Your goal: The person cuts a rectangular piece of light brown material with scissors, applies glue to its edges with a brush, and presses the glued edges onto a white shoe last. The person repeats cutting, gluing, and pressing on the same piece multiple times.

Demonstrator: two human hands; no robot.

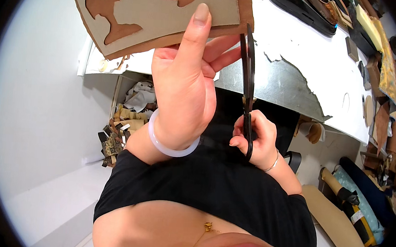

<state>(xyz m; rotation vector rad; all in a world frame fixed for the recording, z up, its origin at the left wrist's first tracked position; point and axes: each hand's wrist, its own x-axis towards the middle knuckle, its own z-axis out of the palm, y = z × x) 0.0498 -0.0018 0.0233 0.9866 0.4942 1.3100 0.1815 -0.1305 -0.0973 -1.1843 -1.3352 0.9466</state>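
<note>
My left hand (184, 83) holds up a brown sheet (246, 10), probably leather, with its thumb on top and fingers underneath. On the sheet lies a grey-beige template (168, 18) with curved cut-outs, through which brown shows. My right hand (263, 139) is closed round the handles of long black scissors (248, 76), which point away from me. Their blade tips meet the sheet's near right edge, beside my left fingers. The blades look nearly closed; whether the edge lies between them is hard to tell.
Behind the hands is a white worktable (304, 53) with a torn covering over a grey metal surface (283, 83). A black case (306, 14) sits at the back. Material scraps (132, 105) are heaped below left. Fabric rolls (363, 194) lean at the lower right.
</note>
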